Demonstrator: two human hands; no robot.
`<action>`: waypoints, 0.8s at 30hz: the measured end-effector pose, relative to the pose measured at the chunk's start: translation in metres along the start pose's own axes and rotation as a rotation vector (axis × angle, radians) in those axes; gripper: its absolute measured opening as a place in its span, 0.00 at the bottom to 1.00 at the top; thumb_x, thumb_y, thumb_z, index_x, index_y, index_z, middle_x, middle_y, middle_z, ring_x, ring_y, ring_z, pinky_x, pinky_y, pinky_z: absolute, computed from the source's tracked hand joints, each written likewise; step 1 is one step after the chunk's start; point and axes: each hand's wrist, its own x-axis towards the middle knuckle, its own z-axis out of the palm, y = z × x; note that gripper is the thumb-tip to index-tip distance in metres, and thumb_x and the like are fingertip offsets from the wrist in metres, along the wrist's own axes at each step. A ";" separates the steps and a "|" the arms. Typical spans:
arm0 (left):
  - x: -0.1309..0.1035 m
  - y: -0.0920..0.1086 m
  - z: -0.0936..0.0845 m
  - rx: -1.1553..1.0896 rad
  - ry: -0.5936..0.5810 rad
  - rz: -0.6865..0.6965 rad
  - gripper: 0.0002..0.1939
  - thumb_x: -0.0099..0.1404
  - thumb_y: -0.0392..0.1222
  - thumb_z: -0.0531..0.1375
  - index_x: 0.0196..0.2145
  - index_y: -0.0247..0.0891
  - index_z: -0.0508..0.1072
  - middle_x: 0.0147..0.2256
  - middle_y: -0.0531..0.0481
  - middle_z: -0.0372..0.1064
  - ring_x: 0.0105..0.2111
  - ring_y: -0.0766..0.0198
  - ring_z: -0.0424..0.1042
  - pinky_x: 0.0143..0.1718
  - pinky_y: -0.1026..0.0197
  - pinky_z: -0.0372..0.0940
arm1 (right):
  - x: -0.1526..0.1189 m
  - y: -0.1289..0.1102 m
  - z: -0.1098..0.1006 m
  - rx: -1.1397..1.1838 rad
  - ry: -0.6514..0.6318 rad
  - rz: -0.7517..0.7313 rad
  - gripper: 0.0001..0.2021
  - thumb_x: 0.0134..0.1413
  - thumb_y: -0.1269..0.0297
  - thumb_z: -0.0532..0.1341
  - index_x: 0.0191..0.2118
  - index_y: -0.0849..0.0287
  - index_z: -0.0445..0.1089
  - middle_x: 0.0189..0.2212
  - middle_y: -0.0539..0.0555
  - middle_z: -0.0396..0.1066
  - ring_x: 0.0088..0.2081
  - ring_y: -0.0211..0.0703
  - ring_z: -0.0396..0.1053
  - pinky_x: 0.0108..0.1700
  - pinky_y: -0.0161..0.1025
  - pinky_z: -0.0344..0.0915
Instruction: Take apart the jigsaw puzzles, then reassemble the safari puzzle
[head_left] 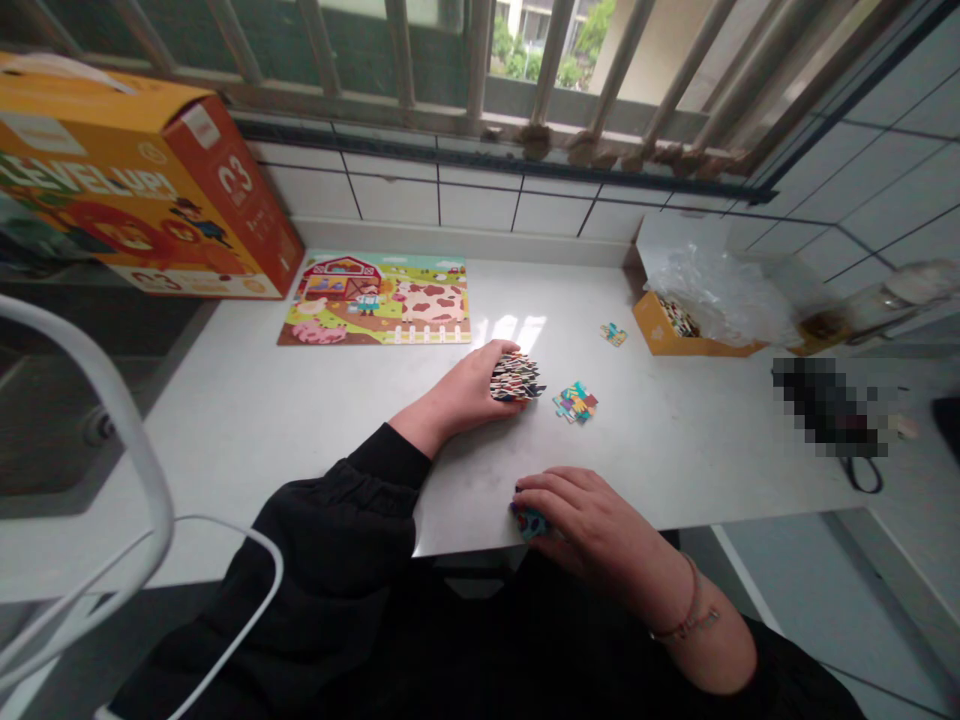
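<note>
My left hand (480, 385) is wrapped round a thick stack of jigsaw puzzle pieces (517, 378), their edges facing right, above the white counter. Near the counter's front edge, my right hand (581, 510) is closed round some colourful puzzle pieces (531, 521), mostly hidden under the fingers. Between and to the right of the hands lies a small overlapping group of puzzle pieces (576, 402). Farther back is a single loose puzzle piece (613, 333). A farm picture board (379, 300) with a barn, cow and pig lies flat at the back left.
A large orange puzzle box (217, 190) stands at the back left beside a dark sink (52, 410). At the back right, an open orange box (694, 345) holds more pieces and clear plastic (720, 290). A white cable (277, 570) loops across the left foreground.
</note>
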 end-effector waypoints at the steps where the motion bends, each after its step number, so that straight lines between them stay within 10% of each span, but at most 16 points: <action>1: 0.000 0.001 0.000 0.002 0.000 -0.002 0.39 0.58 0.43 0.74 0.64 0.41 0.67 0.58 0.39 0.76 0.55 0.45 0.78 0.59 0.43 0.72 | -0.002 -0.001 0.002 -0.019 0.004 -0.010 0.20 0.67 0.65 0.72 0.61 0.52 0.71 0.60 0.59 0.79 0.58 0.56 0.77 0.59 0.55 0.75; 17: 0.000 -0.001 0.000 0.007 -0.008 -0.010 0.39 0.58 0.43 0.75 0.64 0.40 0.67 0.59 0.38 0.75 0.56 0.45 0.77 0.61 0.43 0.71 | -0.018 -0.001 0.020 -0.139 0.277 -0.197 0.16 0.69 0.74 0.60 0.59 0.59 0.74 0.56 0.63 0.84 0.51 0.55 0.83 0.50 0.52 0.84; 24: 0.001 -0.001 0.000 0.008 0.003 0.001 0.38 0.58 0.43 0.75 0.63 0.42 0.68 0.58 0.39 0.75 0.56 0.45 0.77 0.61 0.42 0.71 | -0.012 0.008 0.020 -0.081 0.383 -0.142 0.28 0.74 0.77 0.56 0.74 0.58 0.63 0.51 0.63 0.84 0.48 0.53 0.84 0.49 0.51 0.85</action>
